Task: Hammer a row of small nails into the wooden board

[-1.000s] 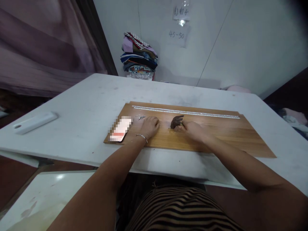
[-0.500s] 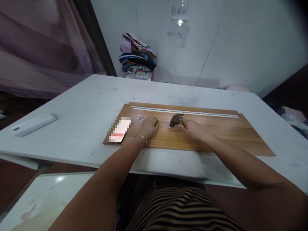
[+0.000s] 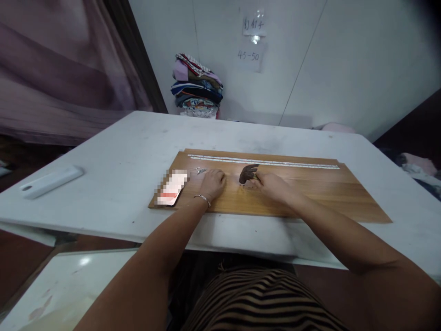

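My right hand (image 3: 270, 186) is wrapped around the short visible handle of a claw hammer (image 3: 246, 174). Its dark head hangs low over the wooden board (image 3: 317, 193), claw pointing up and to the right. Just below the head, several small nails (image 3: 248, 187) stand in the board; whether the head touches one I cannot tell. To the left, my left hand (image 3: 212, 182) rests on the board with fingers curled; what lies under them, if anything, is hidden. Loose nails (image 3: 200, 171) lie beside it on the board.
A phone (image 3: 172, 188) lies on the board's left end. Two pale measuring strips (image 3: 265, 162) run along its far edge. The white table (image 3: 113, 174) also carries a white handled object (image 3: 51, 181) at left. Folded clothes (image 3: 198, 85) are stacked by the wall.
The hammer and my right hand have shifted slightly left and the head sits a little lower toward the nails. My left hand stays in place. The view has tilted slightly.
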### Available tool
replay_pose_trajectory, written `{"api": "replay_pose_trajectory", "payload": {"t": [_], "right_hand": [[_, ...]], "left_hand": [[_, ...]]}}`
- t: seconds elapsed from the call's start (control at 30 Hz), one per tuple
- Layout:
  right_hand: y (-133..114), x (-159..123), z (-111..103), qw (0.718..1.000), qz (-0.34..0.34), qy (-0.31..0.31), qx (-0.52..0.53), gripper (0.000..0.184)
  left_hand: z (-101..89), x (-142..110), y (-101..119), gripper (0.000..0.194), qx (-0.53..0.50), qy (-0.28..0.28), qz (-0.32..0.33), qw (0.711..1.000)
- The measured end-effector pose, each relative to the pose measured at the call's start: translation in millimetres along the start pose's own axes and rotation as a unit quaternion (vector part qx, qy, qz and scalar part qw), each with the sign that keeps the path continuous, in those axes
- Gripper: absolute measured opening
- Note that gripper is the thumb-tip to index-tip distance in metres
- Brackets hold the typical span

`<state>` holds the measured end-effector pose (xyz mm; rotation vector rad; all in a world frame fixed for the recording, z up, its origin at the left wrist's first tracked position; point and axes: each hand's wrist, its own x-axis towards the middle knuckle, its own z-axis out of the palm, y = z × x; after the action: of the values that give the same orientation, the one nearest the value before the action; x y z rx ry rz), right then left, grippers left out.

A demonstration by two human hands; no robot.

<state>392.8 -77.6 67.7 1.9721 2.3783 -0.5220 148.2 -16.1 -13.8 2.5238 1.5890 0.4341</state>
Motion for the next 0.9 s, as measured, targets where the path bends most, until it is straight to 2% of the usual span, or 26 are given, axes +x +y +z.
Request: {"api": "replay_pose_trajectory", "payload": {"t": [0.2,0.43,0.63,0.73,0.9], "right_hand": [[2,-3,-2,1.0,0.007,0.011,0.02,0.041],[14,-9,-4,0.998,0.035,0.021,0.045,0.041],[37,-12,7,0.995,0.061,0.051,0.055,0.041],[49,-13,14,0.993,0.054,0.073,0.071,0.041],[48,-19,16,0.992,0.049,0.081,0.083,0.04]], "left_hand": [[-10.0,-5,7,0.023,0.016,0.009,-0.047,0.999],[-8.2,-5,7,0.029,0.008,-0.009,-0.069,0.998],[-9.9,-6,10,0.031,0.01,-0.028,-0.083,0.996],[-12.8,-9,13,0.031,0.015,-0.032,-0.094,0.995],[-12.6,-11,15,0.025,0.017,-0.018,-0.105,0.994]]}}
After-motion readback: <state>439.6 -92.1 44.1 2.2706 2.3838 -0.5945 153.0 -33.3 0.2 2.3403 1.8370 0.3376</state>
